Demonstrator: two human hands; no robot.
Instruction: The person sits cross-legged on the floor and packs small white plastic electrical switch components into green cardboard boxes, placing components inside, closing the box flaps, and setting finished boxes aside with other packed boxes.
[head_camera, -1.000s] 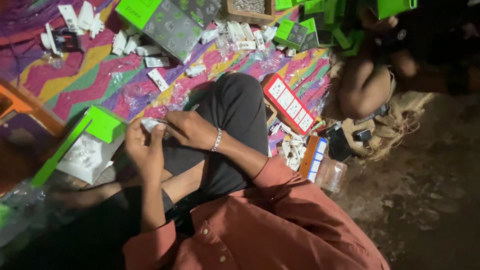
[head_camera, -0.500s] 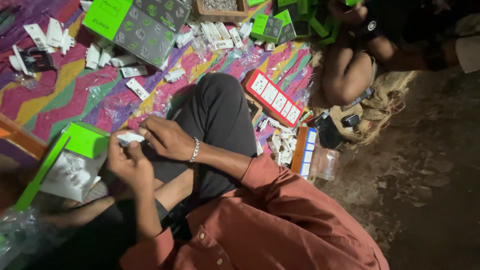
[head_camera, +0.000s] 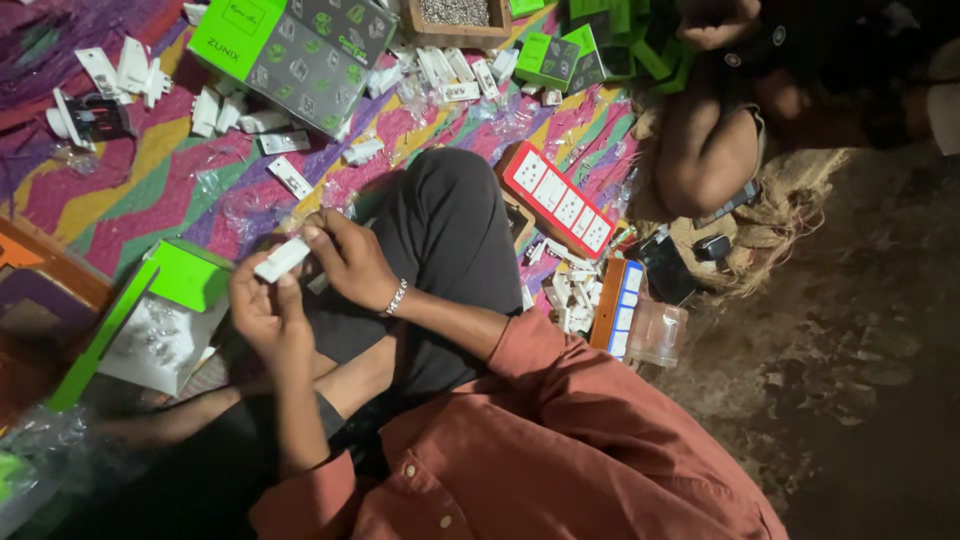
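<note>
White plastic socket part (head_camera: 281, 260) is staying pinched between left hand (head_camera: 262, 312) and right hand (head_camera: 345, 258), unmoved above the striped woven mat (head_camera: 150, 185).

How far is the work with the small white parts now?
Done: the open green box seems to hold some white pieces. In hand: the left hand and right hand both pinch one small white part. Left: many loose white parts lie scattered on the striped mat.
</note>
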